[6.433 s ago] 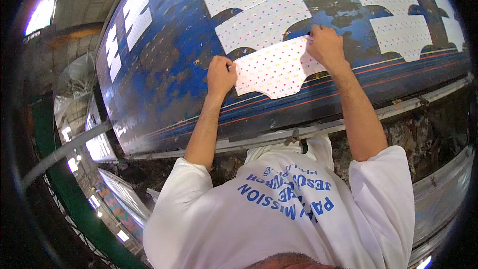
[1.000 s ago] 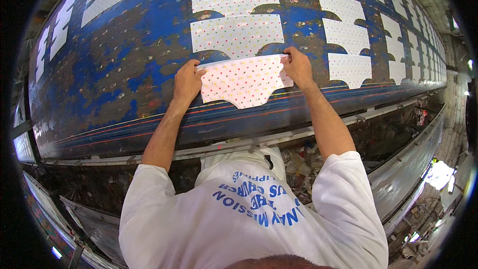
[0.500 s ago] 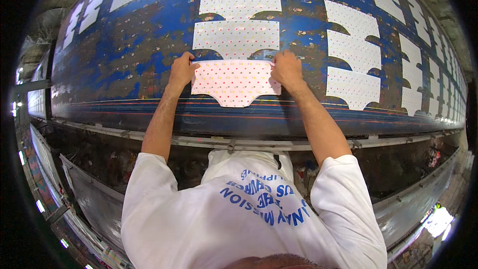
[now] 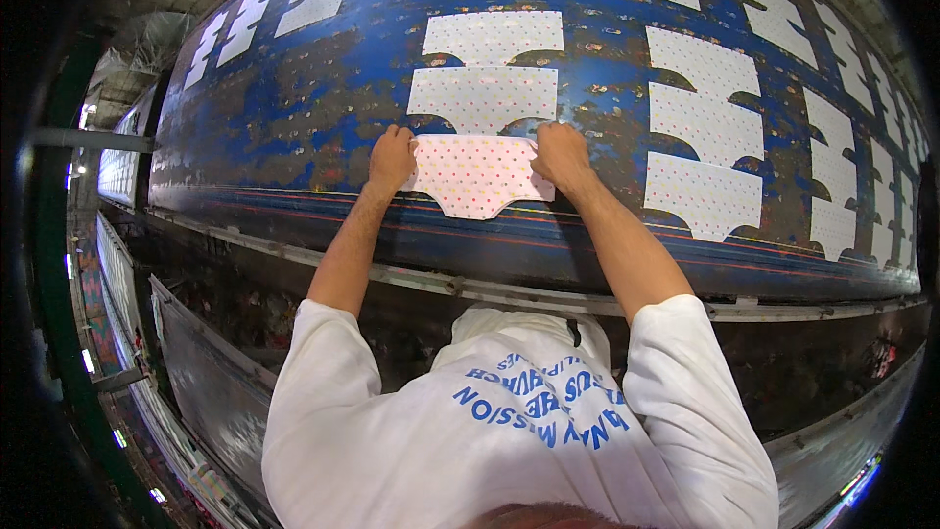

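Note:
A white fabric panel with small red and yellow dots (image 4: 478, 176) spans the space between my hands at the near edge of a long blue table. My left hand (image 4: 394, 159) is closed at its upper left corner. At the upper right corner, my right hand (image 4: 562, 154) pinches the cloth, its fingertips partly hidden. The panel's lower edge narrows to a rounded tab pointing toward me. Directly beyond it lie a matching dotted panel (image 4: 490, 93) and another, paler-looking dotted panel (image 4: 494, 36), both flat on the table in the same column.
The worn blue table (image 4: 294, 127) carries more columns of dotted panels, such as one column (image 4: 705, 108) to the right. Coloured lines run along its near side. A metal rail (image 4: 490, 291) borders the table in front of my body.
The view has shifted, so the table sits lower and tilts down toward the right in the picture. Both hands keep hold of the panel's upper corners, with little visible movement against the table.

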Action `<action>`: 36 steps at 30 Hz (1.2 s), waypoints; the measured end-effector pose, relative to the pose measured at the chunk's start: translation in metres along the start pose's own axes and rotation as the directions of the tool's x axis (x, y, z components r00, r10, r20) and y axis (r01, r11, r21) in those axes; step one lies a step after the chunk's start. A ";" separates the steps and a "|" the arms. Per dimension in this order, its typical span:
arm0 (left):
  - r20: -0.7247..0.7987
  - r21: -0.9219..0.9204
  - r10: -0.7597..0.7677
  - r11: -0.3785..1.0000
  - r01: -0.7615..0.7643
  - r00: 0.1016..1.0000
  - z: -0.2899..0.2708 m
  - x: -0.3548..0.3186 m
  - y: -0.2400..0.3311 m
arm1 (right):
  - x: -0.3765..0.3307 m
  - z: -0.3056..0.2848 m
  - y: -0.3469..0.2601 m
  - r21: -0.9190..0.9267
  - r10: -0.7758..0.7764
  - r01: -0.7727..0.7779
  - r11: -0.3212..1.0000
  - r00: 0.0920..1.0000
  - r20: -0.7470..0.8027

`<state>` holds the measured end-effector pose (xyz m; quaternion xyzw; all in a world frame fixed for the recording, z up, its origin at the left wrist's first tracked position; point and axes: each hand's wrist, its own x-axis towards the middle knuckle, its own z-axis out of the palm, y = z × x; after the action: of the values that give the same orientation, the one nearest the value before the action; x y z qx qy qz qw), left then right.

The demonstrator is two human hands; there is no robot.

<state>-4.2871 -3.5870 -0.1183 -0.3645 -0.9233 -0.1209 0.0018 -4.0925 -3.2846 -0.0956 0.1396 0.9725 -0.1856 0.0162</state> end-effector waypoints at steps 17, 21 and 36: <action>-0.200 -0.423 -0.059 0.905 -0.032 0.978 -0.045 0.077 -0.013 | 0.031 -0.019 0.015 0.571 0.290 -0.159 0.805 0.946 -0.146; -0.118 -0.348 -0.049 0.937 0.005 0.992 -0.015 0.130 -0.036 | 0.085 -0.011 0.027 0.428 0.267 -0.151 0.891 0.937 -0.226; 0.281 -0.385 -0.204 0.871 0.305 0.938 0.004 0.172 -0.054 | 0.146 -0.019 0.050 0.127 0.281 -0.284 0.950 0.959 0.042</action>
<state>-4.4496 -3.5079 -0.1189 -0.2420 -0.9090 -0.2737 -0.2009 -4.2184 -3.1947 -0.1074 0.2758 0.9280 -0.2466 0.0446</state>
